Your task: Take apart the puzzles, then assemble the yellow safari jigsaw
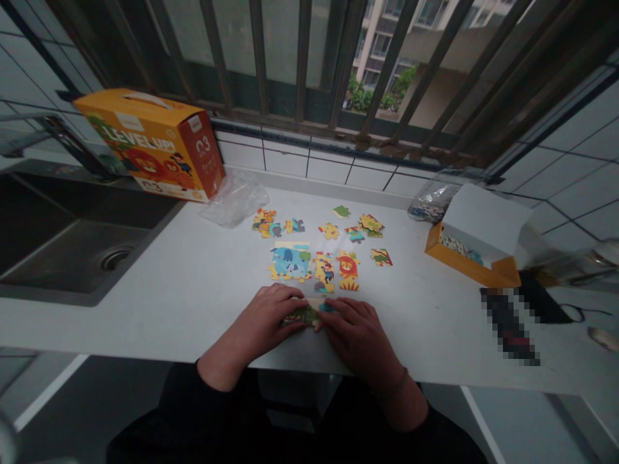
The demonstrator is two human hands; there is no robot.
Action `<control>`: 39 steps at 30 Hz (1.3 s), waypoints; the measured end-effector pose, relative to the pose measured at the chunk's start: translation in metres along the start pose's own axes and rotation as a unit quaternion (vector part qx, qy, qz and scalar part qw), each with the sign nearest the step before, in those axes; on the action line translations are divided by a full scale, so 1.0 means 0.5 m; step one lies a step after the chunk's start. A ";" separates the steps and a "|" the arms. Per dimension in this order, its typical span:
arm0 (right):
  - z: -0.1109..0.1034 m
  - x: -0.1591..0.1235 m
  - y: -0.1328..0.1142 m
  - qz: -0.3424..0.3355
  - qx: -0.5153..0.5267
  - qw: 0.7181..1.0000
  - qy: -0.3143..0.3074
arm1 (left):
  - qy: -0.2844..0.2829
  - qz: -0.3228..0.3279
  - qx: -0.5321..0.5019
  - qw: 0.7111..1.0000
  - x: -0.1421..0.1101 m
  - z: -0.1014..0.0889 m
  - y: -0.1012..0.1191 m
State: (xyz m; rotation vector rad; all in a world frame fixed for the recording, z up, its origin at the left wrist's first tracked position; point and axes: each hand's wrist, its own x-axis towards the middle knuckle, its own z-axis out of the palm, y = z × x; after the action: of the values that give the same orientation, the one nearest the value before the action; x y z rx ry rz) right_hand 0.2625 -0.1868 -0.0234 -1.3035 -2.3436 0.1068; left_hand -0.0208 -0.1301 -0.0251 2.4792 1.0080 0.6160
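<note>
**Left hand (264, 319) and right hand (360, 335) are pressing down on joined jigsaw pieces (307, 314) near the counter's front edge.**

Both hands are lying nearly flat with fingers spread, meeting over the pieces between them, neither pinching nor lifting. Just ahead of the hands, an elephant section (290, 261), a figure strip (325, 270) and a lion strip (348, 270) are lying on the white countertop (193, 322), with loose puzzle pieces (341, 225) beyond. Farther ahead and left, an orange puzzle box (149, 145) is sitting beside a crumpled plastic bag (235, 198), above a steel sink (82, 251). Off to the right, an open orange box (476, 238) is holding more pieces, and a pixelated object (507, 325) is lying nearer.
</note>
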 end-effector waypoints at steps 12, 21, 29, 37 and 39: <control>0.007 -0.002 0.003 -0.001 -0.005 1.000 0.012 | 0.032 0.056 -0.028 0.998 -0.001 0.025 -0.018; 0.009 0.009 -0.030 -0.069 0.013 0.997 0.022 | 0.032 0.099 0.059 0.993 0.001 0.052 -0.020; 0.009 0.014 -0.029 -0.061 0.040 0.997 0.008 | 0.001 0.079 0.047 0.996 0.004 0.051 -0.008; 0.007 0.013 -0.030 -0.043 0.039 0.998 -0.005 | 0.033 0.011 -0.018 0.999 -0.001 0.031 -0.003; 0.006 0.013 -0.030 -0.036 0.043 0.998 -0.010 | 0.028 -0.004 -0.047 0.998 0.002 0.026 -0.003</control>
State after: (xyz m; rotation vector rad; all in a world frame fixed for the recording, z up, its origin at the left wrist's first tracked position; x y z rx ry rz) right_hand 0.2465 -0.1895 -0.0194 -1.1817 -2.3721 0.1979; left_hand -0.0144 -0.1309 -0.0362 2.3866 0.9846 0.7165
